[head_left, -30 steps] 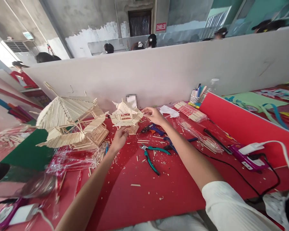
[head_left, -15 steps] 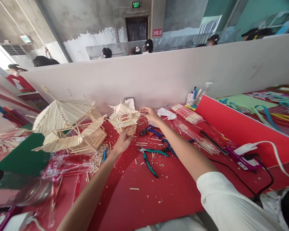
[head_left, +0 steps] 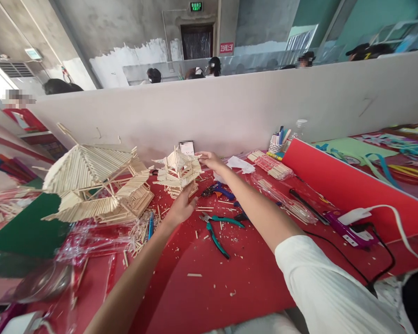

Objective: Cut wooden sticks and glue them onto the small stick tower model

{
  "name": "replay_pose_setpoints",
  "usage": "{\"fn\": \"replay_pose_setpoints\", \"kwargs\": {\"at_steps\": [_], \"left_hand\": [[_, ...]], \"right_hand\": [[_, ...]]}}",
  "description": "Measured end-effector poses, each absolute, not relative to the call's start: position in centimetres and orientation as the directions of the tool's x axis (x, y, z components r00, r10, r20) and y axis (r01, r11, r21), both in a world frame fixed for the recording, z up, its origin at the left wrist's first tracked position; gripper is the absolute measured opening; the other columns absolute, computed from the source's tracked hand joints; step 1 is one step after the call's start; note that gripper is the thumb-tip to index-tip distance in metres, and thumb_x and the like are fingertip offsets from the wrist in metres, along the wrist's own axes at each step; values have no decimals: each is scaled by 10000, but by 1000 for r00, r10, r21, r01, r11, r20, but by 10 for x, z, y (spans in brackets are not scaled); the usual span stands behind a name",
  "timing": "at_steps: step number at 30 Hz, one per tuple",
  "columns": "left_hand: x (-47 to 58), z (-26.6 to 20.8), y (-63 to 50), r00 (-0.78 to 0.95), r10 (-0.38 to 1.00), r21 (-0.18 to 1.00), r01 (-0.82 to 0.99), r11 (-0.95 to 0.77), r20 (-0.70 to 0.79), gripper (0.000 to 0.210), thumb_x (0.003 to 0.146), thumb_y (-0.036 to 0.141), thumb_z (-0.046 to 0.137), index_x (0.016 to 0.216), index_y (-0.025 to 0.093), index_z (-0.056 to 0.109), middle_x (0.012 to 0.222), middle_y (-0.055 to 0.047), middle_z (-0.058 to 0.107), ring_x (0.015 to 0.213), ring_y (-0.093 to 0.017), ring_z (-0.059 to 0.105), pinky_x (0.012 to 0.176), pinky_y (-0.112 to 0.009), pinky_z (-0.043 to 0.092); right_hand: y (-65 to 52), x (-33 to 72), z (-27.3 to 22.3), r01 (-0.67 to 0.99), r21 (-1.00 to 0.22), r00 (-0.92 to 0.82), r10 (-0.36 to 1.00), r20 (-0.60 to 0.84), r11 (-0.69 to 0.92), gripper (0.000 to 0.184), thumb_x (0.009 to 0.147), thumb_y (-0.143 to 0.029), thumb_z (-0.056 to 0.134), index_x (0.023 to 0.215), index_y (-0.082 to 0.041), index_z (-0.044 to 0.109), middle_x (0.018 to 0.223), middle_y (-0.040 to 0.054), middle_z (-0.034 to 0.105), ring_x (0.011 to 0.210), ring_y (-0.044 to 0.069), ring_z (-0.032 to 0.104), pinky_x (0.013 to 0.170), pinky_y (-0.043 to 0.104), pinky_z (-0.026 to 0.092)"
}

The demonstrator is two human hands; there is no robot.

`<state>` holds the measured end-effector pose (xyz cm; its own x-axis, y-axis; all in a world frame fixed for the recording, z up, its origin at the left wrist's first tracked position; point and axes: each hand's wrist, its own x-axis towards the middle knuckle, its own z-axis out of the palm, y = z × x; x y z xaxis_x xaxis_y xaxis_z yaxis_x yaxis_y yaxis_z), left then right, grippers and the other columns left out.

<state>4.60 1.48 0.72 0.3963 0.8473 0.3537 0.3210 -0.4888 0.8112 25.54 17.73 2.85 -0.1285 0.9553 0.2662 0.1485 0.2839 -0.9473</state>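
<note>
A small pavilion model (head_left: 179, 174) built of thin wooden sticks stands on the red table, with two tiers of roof. My left hand (head_left: 183, 207) grips its front lower edge, the fingertips partly hidden against the sticks. From the right, my right hand (head_left: 210, 160) pinches the edge of the upper roof. To the left stands a larger stick pavilion (head_left: 90, 169) with a wide slatted roof. Close by my hands lie a blue glue gun (head_left: 218, 189) and teal-handled cutting pliers (head_left: 218, 232), their handles spread.
Stick offcuts and crumbs litter the red table (head_left: 209, 287). Packs of sticks (head_left: 270, 164) lie at right, beside a red board (head_left: 348, 185) and a purple power strip (head_left: 351, 228) with cables. A blue pen (head_left: 151, 226) lies at left. A white partition (head_left: 230, 111) closes the back.
The small pavilion has tipped from leaning toward me to standing more upright, and its lower tier shows more. Both hands have stayed on it, shifting only slightly.
</note>
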Motion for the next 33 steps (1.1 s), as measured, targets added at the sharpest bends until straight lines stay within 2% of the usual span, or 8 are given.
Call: {"fn": "replay_pose_setpoints", "kwargs": {"at_steps": [4,8,11,14,22,27,30,33], "left_hand": [[20,32,-11,442,860,673,556,-487,256,436,936,306,520,1342,193,635,1245,-116,707,807,-195,692,817,-354,567],[-8,58,-23,354,858,570,643,-512,372,344,932,294,500,1209,192,677,990,-61,728,746,-173,655,744,-303,536],[-24,65,-20,246,830,512,689,-513,501,295,935,338,498,1128,203,674,1028,-67,703,854,-202,656,792,-320,527],[-37,58,-11,156,855,559,696,-450,495,297,942,401,494,1090,205,661,1019,-72,701,895,-224,659,790,-330,528],[-65,7,18,106,940,619,727,-295,324,360,876,448,531,1108,203,655,1123,-98,724,1002,-268,690,926,-422,531],[-72,-9,35,73,952,665,700,-262,299,492,844,448,589,1262,188,616,1222,-134,695,1090,-289,675,946,-440,540],[-69,-13,46,64,951,693,670,-266,303,530,849,455,577,1296,171,594,1282,-147,676,1154,-293,654,1013,-456,513],[-61,-14,55,55,941,703,651,-287,333,515,865,477,540,1273,168,593,1312,-149,667,1221,-295,621,1078,-468,470]], "right_hand": [[152,283,33,281,-890,-151,932,328,359,220,867,-170,676,1083,-175,715,1140,100,746,1065,217,688,1004,412,508],[104,311,26,710,-460,-482,844,234,533,510,853,-451,748,1286,-190,674,1302,172,687,1183,321,649,1011,448,492],[72,320,15,787,-217,-578,813,70,578,694,818,-582,746,1370,-176,634,1370,206,636,1254,385,600,1021,478,475],[56,319,7,794,-90,-598,799,68,601,694,855,-570,713,1408,-167,599,1413,208,602,1308,387,555,1054,488,438],[55,324,23,776,-67,-622,779,81,627,662,914,-489,682,1467,-151,544,1482,207,541,1360,372,497,1092,494,404],[26,342,46,817,-160,-542,832,115,554,382,994,-349,557,1311,-168,670,1277,174,678,1186,333,621,1002,458,458],[-17,331,48,852,-220,-489,872,-14,474,536,925,-575,621,1299,-194,676,1228,175,702,1102,362,663,914,460,493],[-65,304,39,865,-180,-481,876,-32,468,845,797,-779,641,1378,-166,616,1360,235,614,1248,440,566,992,535,444]]}}
